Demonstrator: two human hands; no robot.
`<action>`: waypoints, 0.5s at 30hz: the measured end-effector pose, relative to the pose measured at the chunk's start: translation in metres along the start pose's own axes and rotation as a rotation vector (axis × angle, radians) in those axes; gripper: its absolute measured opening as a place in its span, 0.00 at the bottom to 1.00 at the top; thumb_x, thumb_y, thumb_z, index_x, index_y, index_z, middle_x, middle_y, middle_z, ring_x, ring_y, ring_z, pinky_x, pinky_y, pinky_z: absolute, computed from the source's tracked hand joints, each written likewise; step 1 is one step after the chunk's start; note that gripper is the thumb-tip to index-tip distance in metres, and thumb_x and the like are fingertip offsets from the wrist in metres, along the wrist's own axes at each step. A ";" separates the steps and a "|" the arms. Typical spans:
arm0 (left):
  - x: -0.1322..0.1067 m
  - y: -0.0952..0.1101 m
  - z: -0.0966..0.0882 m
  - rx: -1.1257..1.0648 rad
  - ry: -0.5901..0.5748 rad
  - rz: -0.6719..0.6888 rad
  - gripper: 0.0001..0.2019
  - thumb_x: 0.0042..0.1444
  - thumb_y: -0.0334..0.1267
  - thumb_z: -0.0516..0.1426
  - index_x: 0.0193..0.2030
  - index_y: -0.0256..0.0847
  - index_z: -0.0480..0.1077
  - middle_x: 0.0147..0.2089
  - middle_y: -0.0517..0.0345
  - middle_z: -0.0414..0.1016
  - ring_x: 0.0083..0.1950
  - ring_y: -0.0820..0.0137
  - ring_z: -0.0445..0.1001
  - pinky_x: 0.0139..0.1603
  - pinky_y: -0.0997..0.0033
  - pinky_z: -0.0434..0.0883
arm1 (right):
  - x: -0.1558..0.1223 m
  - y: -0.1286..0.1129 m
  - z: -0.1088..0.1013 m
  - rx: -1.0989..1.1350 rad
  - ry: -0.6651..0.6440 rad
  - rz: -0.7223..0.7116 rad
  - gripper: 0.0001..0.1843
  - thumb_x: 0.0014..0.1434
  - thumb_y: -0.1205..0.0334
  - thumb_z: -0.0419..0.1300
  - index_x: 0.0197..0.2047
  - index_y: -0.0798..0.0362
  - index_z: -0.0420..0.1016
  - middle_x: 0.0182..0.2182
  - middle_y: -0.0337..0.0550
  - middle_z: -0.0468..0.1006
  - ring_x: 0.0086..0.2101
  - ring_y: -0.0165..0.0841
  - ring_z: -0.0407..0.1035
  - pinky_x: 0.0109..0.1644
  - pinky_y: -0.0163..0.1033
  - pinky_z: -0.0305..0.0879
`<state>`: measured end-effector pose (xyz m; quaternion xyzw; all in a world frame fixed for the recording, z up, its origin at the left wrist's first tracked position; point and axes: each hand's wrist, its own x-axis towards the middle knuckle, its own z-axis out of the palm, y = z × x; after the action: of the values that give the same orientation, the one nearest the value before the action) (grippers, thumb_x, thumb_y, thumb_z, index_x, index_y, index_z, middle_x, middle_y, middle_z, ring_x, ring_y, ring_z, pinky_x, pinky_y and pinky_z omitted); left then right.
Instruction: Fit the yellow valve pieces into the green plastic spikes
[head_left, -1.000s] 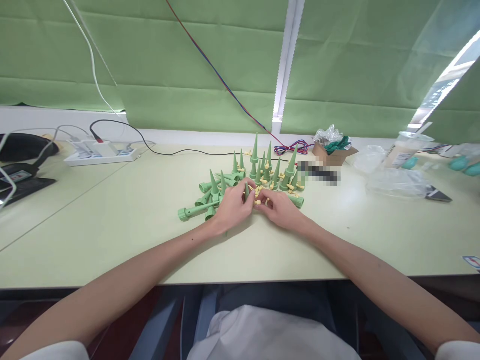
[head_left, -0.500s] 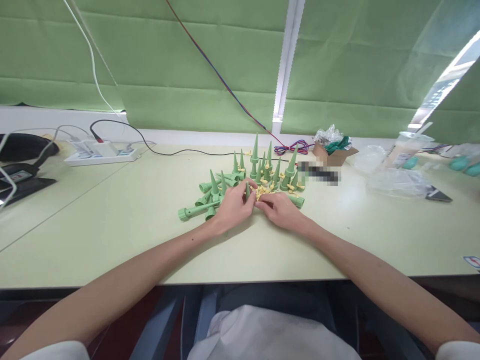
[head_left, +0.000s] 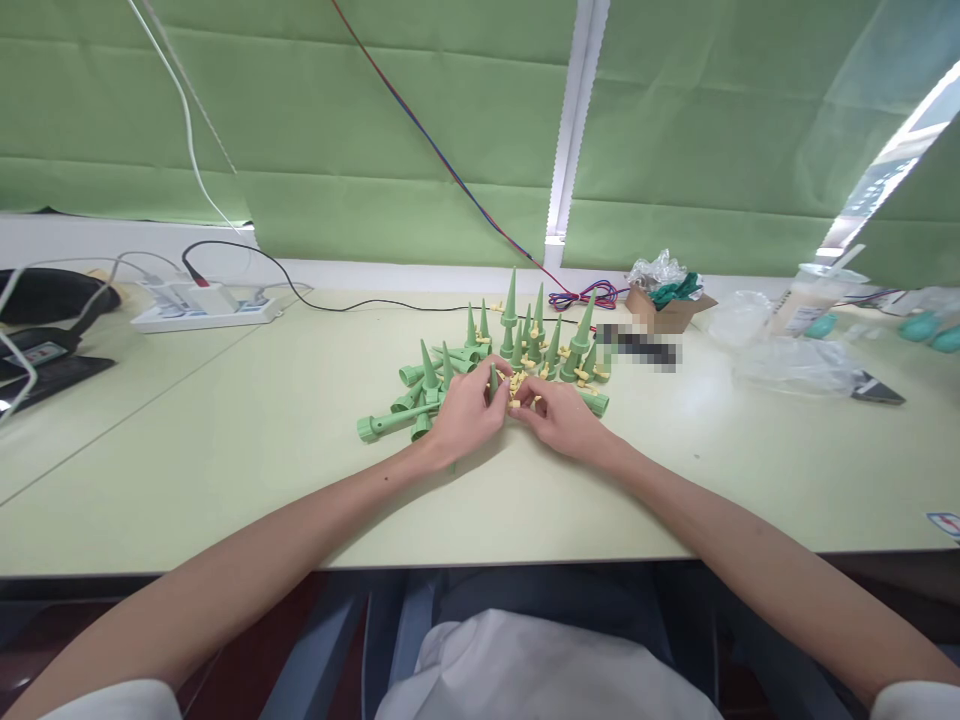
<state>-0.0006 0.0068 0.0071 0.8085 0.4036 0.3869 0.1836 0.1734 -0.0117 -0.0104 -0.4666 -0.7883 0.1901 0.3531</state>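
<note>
A cluster of green plastic cone spikes [head_left: 525, 335] stands and lies on the pale table [head_left: 225, 450], with small yellow parts [head_left: 517, 380] scattered among them. My left hand [head_left: 469, 410] is curled around one green spike [head_left: 493, 378], whose tip shows above the fingers. My right hand [head_left: 559, 415] sits just to its right, fingertips pinched on a small yellow part beside that spike. Several green spikes [head_left: 390, 420] lie flat to the left of my left hand.
A white power strip [head_left: 202, 305] with cables sits at the back left, dark devices [head_left: 45, 350] at the far left. A small cardboard box [head_left: 667, 300], clear plastic bags [head_left: 787, 365] and a cup [head_left: 814, 295] are at the right. Green blinds hang behind.
Both hands stay at the same spot by the pile; only the fingers shift slightly, the right fingertips edging closer to the spike in the left hand.
</note>
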 end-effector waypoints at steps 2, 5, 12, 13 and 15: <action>0.000 0.000 0.000 -0.007 -0.007 0.005 0.06 0.63 0.36 0.52 0.43 0.41 0.68 0.20 0.69 0.64 0.20 0.76 0.60 0.27 0.74 0.60 | 0.000 0.001 0.000 -0.006 -0.005 -0.009 0.05 0.61 0.65 0.60 0.33 0.52 0.66 0.28 0.36 0.76 0.24 0.28 0.64 0.33 0.35 0.56; 0.000 0.000 0.000 -0.010 -0.016 0.010 0.05 0.63 0.37 0.52 0.42 0.41 0.68 0.19 0.69 0.62 0.20 0.76 0.59 0.26 0.75 0.59 | 0.000 0.001 0.001 -0.015 -0.013 -0.029 0.07 0.61 0.65 0.59 0.32 0.52 0.66 0.26 0.35 0.75 0.24 0.29 0.64 0.33 0.35 0.56; 0.001 -0.002 0.000 -0.013 -0.027 0.020 0.06 0.62 0.36 0.52 0.42 0.41 0.68 0.19 0.69 0.62 0.21 0.76 0.59 0.25 0.75 0.58 | -0.001 0.002 0.001 -0.054 -0.032 -0.045 0.10 0.63 0.65 0.56 0.29 0.52 0.62 0.21 0.33 0.68 0.22 0.27 0.58 0.29 0.35 0.51; 0.001 -0.002 0.000 -0.011 -0.028 0.018 0.06 0.62 0.36 0.52 0.42 0.41 0.68 0.19 0.69 0.61 0.21 0.76 0.59 0.26 0.74 0.58 | -0.001 0.002 0.001 -0.061 -0.034 -0.049 0.11 0.63 0.65 0.55 0.28 0.52 0.62 0.21 0.33 0.66 0.22 0.27 0.57 0.29 0.35 0.51; 0.001 -0.002 0.000 -0.007 -0.026 0.014 0.06 0.62 0.36 0.52 0.42 0.40 0.68 0.19 0.69 0.60 0.21 0.75 0.58 0.26 0.74 0.58 | -0.001 0.001 0.001 -0.077 -0.036 -0.055 0.12 0.64 0.65 0.54 0.27 0.52 0.61 0.20 0.32 0.64 0.22 0.27 0.55 0.29 0.35 0.49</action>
<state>-0.0011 0.0084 0.0064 0.8155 0.3945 0.3790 0.1889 0.1738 -0.0116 -0.0120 -0.4546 -0.8137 0.1585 0.3258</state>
